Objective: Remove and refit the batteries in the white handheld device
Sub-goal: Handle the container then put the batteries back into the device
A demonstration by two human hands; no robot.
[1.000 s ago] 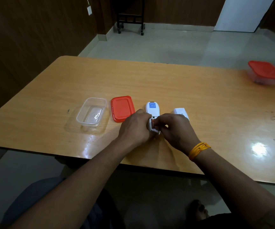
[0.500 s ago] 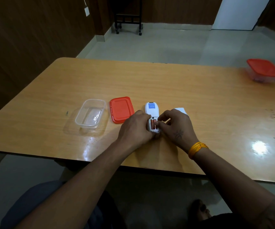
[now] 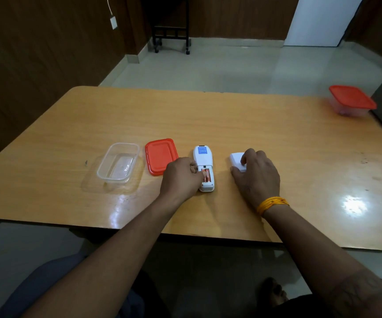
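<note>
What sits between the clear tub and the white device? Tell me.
In the head view, the red lid lies flat between the clear tub and the white device.

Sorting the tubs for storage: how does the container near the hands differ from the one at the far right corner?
The near container is open, its red lid lying flat beside it; the far container has its red lid on. The near one looks empty; the far one's contents cannot be told. Both are clear plastic, standing on the table.
</note>
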